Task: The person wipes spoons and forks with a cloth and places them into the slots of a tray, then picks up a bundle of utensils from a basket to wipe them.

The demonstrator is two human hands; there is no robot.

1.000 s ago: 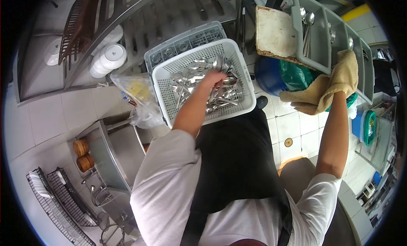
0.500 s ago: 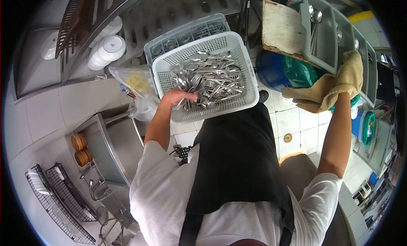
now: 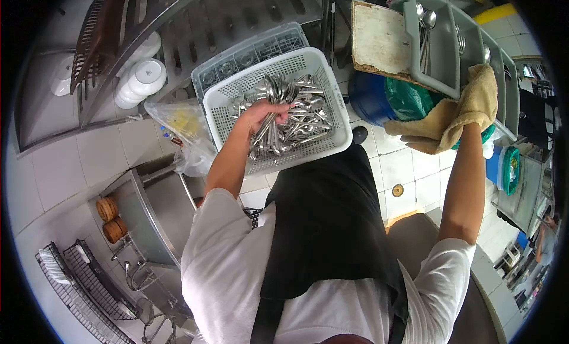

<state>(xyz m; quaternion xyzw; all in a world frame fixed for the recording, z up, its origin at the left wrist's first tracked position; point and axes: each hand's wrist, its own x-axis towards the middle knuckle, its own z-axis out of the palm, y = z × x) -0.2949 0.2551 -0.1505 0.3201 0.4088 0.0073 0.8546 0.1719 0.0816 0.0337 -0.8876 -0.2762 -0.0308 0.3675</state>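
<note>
Left hand point(image 3: 262, 113) is closed round cutlery point(image 3: 276, 90), seemingly being gathered, steadiness needed; right hand's grip is hidden by cloth point(image 3: 479, 101).

Around the white basket point(image 3: 336, 110), I see open air over floor tiles point(image 3: 415, 166) at four o'clock; a blue barrel point(image 3: 368, 101) crowds three, a worn board point(image 3: 379, 39) juts at two, a plastic bag point(image 3: 188, 136) bulges at nine.
</note>
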